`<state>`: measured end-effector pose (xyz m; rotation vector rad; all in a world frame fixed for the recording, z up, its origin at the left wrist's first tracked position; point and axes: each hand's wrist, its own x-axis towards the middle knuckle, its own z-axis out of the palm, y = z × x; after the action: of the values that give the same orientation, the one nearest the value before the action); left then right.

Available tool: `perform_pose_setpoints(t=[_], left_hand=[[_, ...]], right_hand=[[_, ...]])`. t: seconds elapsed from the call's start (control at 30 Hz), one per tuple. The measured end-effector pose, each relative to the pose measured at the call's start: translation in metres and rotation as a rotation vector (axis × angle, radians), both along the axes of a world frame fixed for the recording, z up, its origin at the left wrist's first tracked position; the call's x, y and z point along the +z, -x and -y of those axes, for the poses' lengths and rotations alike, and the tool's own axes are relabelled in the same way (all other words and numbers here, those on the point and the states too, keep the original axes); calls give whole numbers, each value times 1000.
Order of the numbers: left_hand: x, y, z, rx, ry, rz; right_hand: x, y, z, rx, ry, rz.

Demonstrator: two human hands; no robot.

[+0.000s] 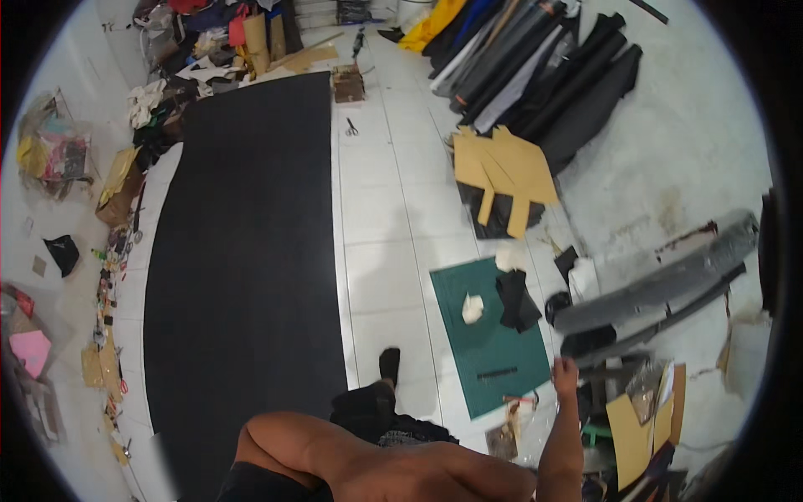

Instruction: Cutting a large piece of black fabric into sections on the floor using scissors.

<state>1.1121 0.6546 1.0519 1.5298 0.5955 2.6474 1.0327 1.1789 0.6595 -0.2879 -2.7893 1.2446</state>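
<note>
My right hand (565,376) reaches out beside the right edge of a green cutting mat (456,360). Its fingers look curled closed; whether anything is in them is too small to make out. Close by lie a black bundle (588,340) and a long grey wrapped roll (652,280). On the mat are a dark bar-shaped tool (498,374), a crumpled cream piece (473,309) and folded black cloth (518,301). My left upper arm shows at the lower edge, but the left hand is out of sight. A long sheet of black material (247,251) lies flat on the floor to the left.
Scissors (351,127) lie on the white tiled floor (385,276) near a small brown box (348,84). Tan cardboard templates (506,171) and several fabric rolls (535,71) stand along the right wall. Small clutter lines the left, with a cardboard box (120,186).
</note>
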Motion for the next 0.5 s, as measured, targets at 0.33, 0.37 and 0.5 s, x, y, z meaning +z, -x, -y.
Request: perform_pose_setpoints(t=[0.33,0.37,0.5], left_hand=[[-179,323,43,749,890,854],[-223,347,56,938,1043,728],[-406,375,139,1062,1743,751]], right_hand=[[-109,129,66,398,-714,-69],[-111,161,74,497,-733,-76],[-115,298,84,853,-830,-84]])
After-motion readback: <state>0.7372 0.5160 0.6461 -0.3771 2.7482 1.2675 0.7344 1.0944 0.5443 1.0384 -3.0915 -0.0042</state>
